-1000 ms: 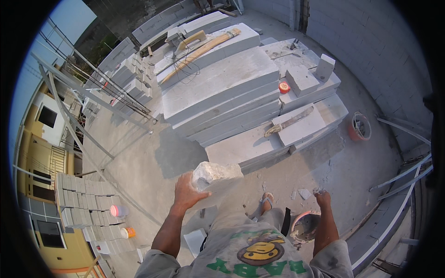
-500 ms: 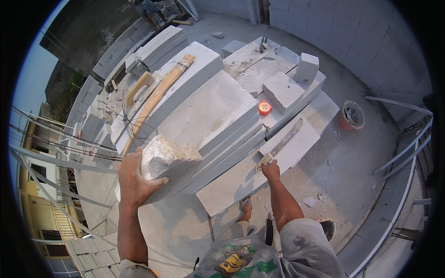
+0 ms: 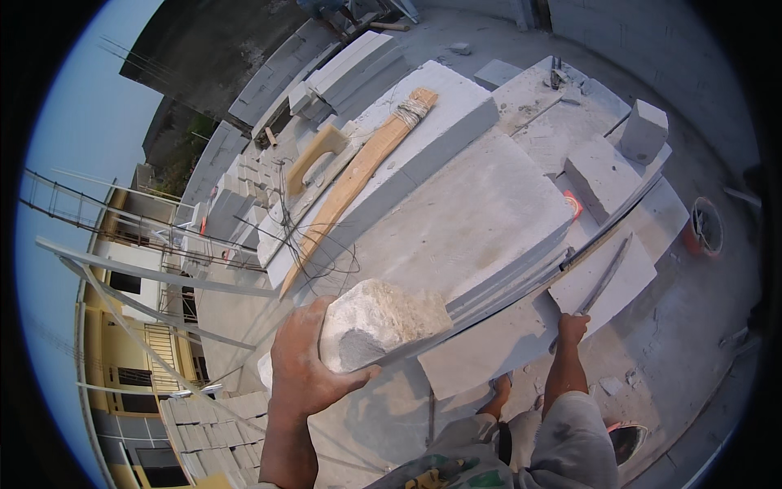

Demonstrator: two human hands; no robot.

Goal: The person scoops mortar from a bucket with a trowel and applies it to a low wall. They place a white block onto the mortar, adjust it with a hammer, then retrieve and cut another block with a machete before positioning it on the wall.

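Observation:
My left hand (image 3: pixel 303 359) is closed on the edge of a white block (image 3: pixel 389 319) with a rough, broken face, its thumb along the lower side. Whether the block rests on the stack or is held clear of it, I cannot tell. My right hand (image 3: pixel 573 328) is wrapped round the handle of a long narrow blade (image 3: pixel 608 274), which points away over a pale slab (image 3: pixel 643 273). From this angle a machete and a saw cannot be told apart. Between the hands lies a large white block (image 3: pixel 456 216) on the stack.
A wooden strip (image 3: pixel 358 183) bound with wire and a wooden float (image 3: pixel 314 159) lie on the far blocks. A red tape measure (image 3: pixel 574 205) is partly hidden beside the stack. Buckets stand at the right (image 3: pixel 705 228) and near my leg (image 3: pixel 627 440). Metal bars (image 3: pixel 163 265) stick out at left.
My view has swung left, so the scene sits further right. The blade now shows more edge-on, and the tape measure is partly covered. Both hands keep their holds.

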